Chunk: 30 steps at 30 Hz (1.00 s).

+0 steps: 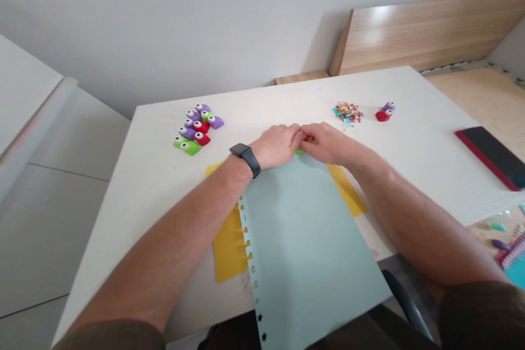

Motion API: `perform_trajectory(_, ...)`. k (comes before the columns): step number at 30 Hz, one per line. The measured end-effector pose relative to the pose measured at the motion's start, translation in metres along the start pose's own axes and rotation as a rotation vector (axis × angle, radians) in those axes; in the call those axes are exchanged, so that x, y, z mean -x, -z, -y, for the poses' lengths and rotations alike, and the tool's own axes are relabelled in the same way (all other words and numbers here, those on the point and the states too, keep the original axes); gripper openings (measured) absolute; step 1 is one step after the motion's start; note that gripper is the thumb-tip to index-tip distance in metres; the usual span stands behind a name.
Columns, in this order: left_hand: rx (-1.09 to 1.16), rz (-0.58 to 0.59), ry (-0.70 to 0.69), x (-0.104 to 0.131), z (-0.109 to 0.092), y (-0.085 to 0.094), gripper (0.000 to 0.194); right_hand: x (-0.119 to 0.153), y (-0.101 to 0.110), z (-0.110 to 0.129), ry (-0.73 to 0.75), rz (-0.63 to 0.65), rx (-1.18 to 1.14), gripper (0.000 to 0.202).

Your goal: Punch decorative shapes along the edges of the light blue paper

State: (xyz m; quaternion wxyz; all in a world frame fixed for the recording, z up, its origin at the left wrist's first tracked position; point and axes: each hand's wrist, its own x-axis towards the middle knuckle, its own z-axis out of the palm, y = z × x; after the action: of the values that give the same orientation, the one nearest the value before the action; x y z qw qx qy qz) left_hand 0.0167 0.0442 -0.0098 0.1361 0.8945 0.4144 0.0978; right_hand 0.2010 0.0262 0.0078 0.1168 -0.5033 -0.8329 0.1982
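My left hand (pixel 278 145), with a dark watch on its wrist, meets my right hand (pixel 326 142) at the far edge of a pale blue-green sheet of paper (pixel 303 229). Both hands have curled fingers, closed around a small green craft punch (pixel 299 152) at that edge. Most of the punch is hidden; a speck of orange shows by the right fingertips. Punched hearts and stars run along the sheet's left side. Its near end reaches past the table edge. Beneath lies a yellow sheet (pixel 229 251).
Several purple, green and red craft punches (pixel 198 128) stand grouped at the left of the white table (pixel 135 186). Beyond my right hand lies a pile of colourful confetti (pixel 348 112). Two punches (pixel 384 113) sit farther right, and a black and red flat object (pixel 492 156) lies at the right edge.
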Motion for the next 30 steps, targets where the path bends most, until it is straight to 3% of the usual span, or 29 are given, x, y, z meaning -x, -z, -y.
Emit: perform_trajectory(30,-0.051,0.051,0.101,0.0015,-0.0032,-0.0019,0.043,-0.0024,-0.0010,-0.0024,0.041,0.031,0.033,0.018)
